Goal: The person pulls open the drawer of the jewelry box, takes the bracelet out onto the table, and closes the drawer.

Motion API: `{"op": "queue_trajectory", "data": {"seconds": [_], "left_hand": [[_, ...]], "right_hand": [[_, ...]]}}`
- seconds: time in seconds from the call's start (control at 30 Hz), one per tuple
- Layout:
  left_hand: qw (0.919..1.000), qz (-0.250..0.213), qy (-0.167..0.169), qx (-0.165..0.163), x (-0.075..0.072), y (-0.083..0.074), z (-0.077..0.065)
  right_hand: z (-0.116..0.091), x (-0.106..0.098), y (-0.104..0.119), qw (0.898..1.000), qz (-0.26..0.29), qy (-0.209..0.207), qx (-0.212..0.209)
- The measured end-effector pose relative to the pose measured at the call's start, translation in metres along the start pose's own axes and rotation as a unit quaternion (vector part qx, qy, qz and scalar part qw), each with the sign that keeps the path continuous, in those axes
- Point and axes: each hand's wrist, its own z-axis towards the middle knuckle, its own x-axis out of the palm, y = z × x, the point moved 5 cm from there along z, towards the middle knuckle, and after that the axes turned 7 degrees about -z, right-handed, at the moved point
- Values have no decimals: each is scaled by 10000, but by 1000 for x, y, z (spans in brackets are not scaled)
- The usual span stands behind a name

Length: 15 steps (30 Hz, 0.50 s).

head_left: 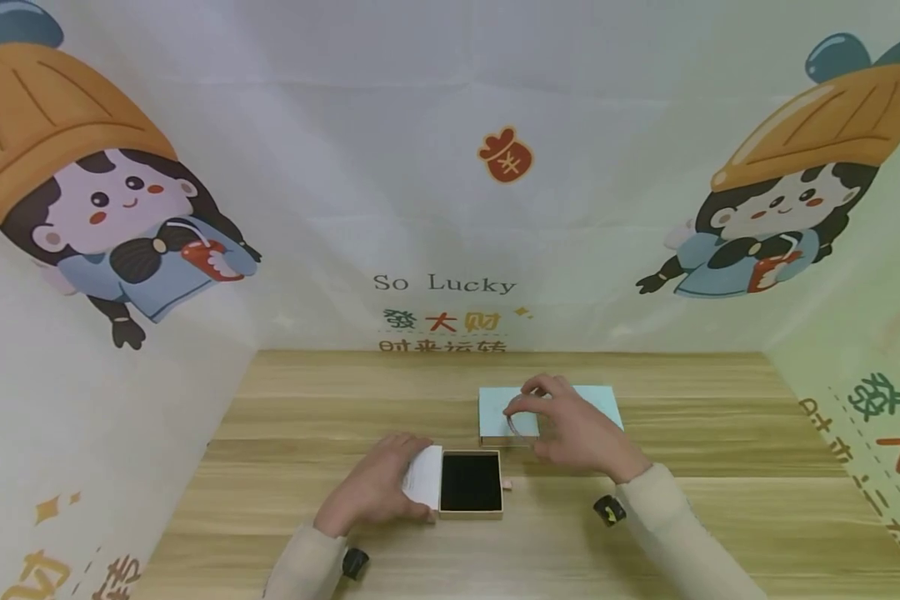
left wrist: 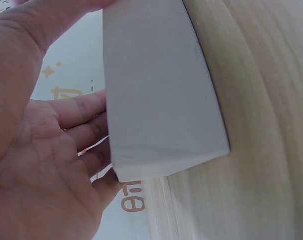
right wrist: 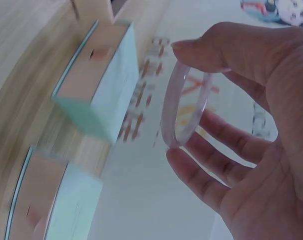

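Note:
On the table lies a white box sleeve (head_left: 424,477), its shallow drawer (head_left: 471,482) pulled out to the right and showing a black lining. My left hand (head_left: 378,483) grips the sleeve from the left, thumb at the near side and fingers at the far side; in the left wrist view the sleeve's plain white end (left wrist: 161,95) fills the middle. Held up by my right hand (head_left: 576,427) is a translucent pale pink bangle (right wrist: 172,107), pinched between thumb and fingertips. In the head view it overlaps the light-blue boxes behind the drawer.
Two light-blue boxes with tan ends, one on the left (head_left: 497,407) and one on the right (head_left: 602,400), sit side by side beyond the drawer. A small pink pull tab (head_left: 507,484) sticks out of the drawer. Printed cloth (head_left: 330,275) surrounds the wooden table (head_left: 330,400).

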Motion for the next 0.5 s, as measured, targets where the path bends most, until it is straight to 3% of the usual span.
{"op": "queue_trajectory", "data": {"seconds": [0.5], "left_hand": [[10000, -35, -75, 31, -1, -2, 0]], "right_hand": [[-49, -24, -73, 9871, -215, -957, 1267]]}}
